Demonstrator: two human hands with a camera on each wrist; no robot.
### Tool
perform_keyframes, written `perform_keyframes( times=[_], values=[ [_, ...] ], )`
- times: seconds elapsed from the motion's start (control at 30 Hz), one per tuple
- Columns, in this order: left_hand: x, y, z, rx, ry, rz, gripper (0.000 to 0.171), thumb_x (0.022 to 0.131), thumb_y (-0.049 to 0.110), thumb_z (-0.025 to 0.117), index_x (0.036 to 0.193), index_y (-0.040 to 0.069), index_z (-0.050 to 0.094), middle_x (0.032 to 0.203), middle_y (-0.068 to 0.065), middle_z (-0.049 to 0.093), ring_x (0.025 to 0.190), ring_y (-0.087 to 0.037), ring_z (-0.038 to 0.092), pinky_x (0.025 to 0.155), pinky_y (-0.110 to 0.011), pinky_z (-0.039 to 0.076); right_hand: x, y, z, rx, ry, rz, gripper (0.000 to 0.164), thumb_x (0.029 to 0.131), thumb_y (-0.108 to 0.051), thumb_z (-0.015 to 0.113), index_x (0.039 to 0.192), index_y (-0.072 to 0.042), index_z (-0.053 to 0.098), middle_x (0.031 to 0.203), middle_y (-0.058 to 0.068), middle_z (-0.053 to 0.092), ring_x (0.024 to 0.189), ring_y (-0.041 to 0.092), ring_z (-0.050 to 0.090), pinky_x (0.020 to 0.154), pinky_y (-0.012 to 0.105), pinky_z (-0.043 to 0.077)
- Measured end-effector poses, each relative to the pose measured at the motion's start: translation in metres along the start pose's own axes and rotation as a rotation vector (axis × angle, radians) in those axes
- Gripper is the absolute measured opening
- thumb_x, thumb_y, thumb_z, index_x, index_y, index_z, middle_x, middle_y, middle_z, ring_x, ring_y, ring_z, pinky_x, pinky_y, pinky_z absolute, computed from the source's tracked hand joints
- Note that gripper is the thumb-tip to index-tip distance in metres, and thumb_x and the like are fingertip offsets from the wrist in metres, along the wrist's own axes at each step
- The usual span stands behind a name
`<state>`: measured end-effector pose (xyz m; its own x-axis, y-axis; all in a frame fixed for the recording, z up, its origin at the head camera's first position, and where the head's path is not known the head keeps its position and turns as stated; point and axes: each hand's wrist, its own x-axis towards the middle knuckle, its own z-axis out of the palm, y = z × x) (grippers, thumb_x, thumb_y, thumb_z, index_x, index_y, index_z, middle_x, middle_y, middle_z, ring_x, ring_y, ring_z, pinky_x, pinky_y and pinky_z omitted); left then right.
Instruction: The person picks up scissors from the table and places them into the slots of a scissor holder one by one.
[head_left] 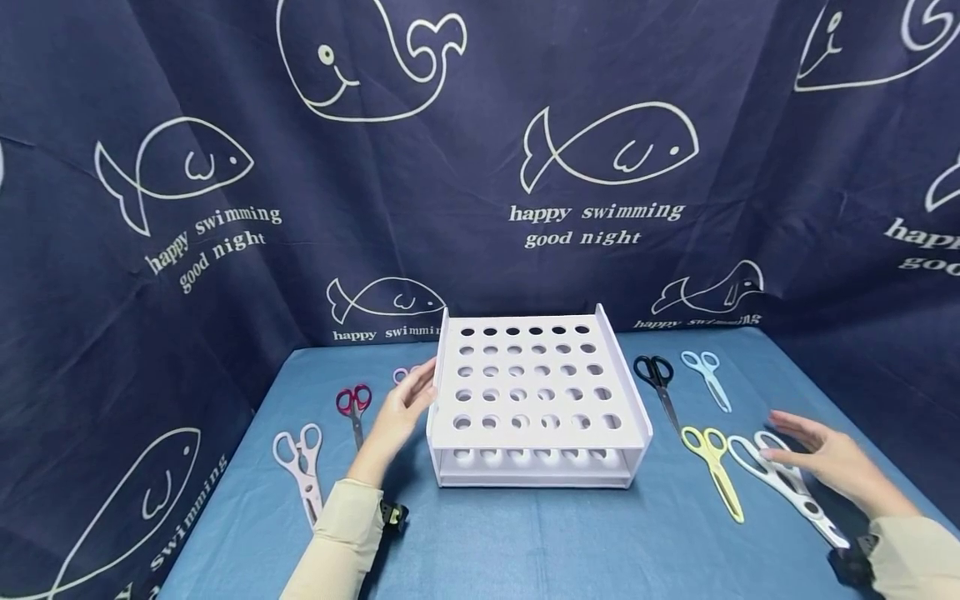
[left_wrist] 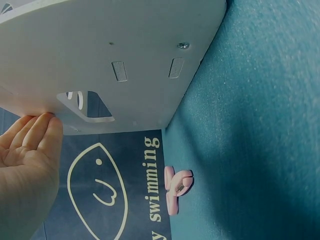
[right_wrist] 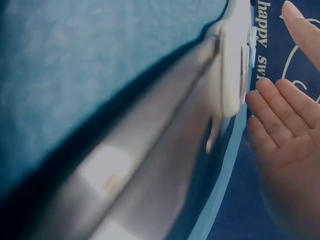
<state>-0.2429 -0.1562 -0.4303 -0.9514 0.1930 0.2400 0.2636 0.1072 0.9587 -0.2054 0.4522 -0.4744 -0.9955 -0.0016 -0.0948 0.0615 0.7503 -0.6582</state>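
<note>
A white rack [head_left: 528,437] with rows of round holes stands mid-table. My left hand [head_left: 397,425] is at its left side, and in the left wrist view the fingertips of that hand [left_wrist: 32,150] touch the side panel below a cutout, fingers nearly straight. Over the right part of the table, my right hand [head_left: 836,458] hovers beside large white-handled scissors [head_left: 810,506], thumb spread from the fingers and nothing held. The right wrist view shows the blurred scissors blades [right_wrist: 145,170] close to the camera, with the open palm [right_wrist: 292,145] to their right.
Right of the rack lie yellow scissors [head_left: 724,487], black scissors [head_left: 662,383] and light blue scissors [head_left: 715,387]. On the left are pale pink scissors [head_left: 307,477], red-handled scissors [head_left: 356,412] and purple-handled scissors [head_left: 400,376] partly hidden by my hand. A dark blue printed curtain [head_left: 480,250] surrounds the table.
</note>
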Motion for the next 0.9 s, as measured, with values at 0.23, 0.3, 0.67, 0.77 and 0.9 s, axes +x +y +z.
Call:
perform_keyframes(
  times=[0.23, 0.3, 0.67, 0.77, 0.9],
  values=[
    [0.0013, -0.0003, -0.0003, 0.006, 0.010, 0.001, 0.050, 0.099, 0.013, 0.054, 0.147, 0.007, 0.041, 0.150, -0.015, 0.043, 0.139, -0.026, 0.040, 0.113, -0.033, 0.038, 0.0027, -0.0055, 0.0013, -0.077, -0.038, -0.047, 0.091, 0.082, -0.041, 0.075, 0.146, 0.009, 0.032, 0.143, 0.037, 0.037, 0.132, 0.022, 0.048, 0.098, 0.024, 0.047],
    [0.0011, -0.0007, -0.0004, 0.007, 0.008, 0.007, 0.050, 0.099, 0.013, 0.054, 0.147, 0.006, 0.040, 0.150, -0.016, 0.043, 0.140, -0.027, 0.040, 0.113, -0.034, 0.038, 0.0033, -0.0046, 0.0019, -0.103, -0.030, -0.065, 0.089, 0.080, -0.040, 0.077, 0.144, 0.007, 0.037, 0.142, 0.036, 0.041, 0.114, -0.013, 0.048, 0.079, 0.005, 0.041],
    [0.0002, -0.0018, 0.0006, -0.001, 0.006, 0.002, 0.049, 0.099, 0.012, 0.053, 0.147, 0.006, 0.041, 0.150, -0.016, 0.042, 0.140, -0.027, 0.040, 0.114, -0.034, 0.036, 0.0065, -0.0030, 0.0001, -0.175, -0.068, -0.030, 0.093, 0.076, -0.045, 0.079, 0.140, 0.010, 0.041, 0.140, 0.042, 0.036, 0.122, 0.059, 0.041, 0.091, 0.055, 0.050],
    [0.0000, -0.0015, 0.0006, 0.000, 0.008, 0.000, 0.050, 0.099, 0.012, 0.053, 0.147, 0.007, 0.041, 0.150, -0.016, 0.042, 0.140, -0.028, 0.040, 0.114, -0.035, 0.036, 0.0071, -0.0030, -0.0003, -0.195, -0.052, -0.017, 0.096, 0.074, -0.049, 0.079, 0.139, 0.011, 0.042, 0.137, 0.044, 0.037, 0.120, 0.060, 0.043, 0.090, 0.064, 0.047],
    [-0.0005, -0.0009, 0.0002, -0.003, 0.005, 0.005, 0.050, 0.099, 0.012, 0.052, 0.147, 0.006, 0.039, 0.150, -0.017, 0.042, 0.140, -0.028, 0.039, 0.114, -0.035, 0.036, 0.0076, -0.0048, 0.0006, -0.218, -0.027, 0.012, 0.102, 0.068, -0.056, 0.081, 0.137, 0.010, 0.045, 0.135, 0.044, 0.039, 0.117, 0.059, 0.046, 0.086, 0.064, 0.048]
  ],
)
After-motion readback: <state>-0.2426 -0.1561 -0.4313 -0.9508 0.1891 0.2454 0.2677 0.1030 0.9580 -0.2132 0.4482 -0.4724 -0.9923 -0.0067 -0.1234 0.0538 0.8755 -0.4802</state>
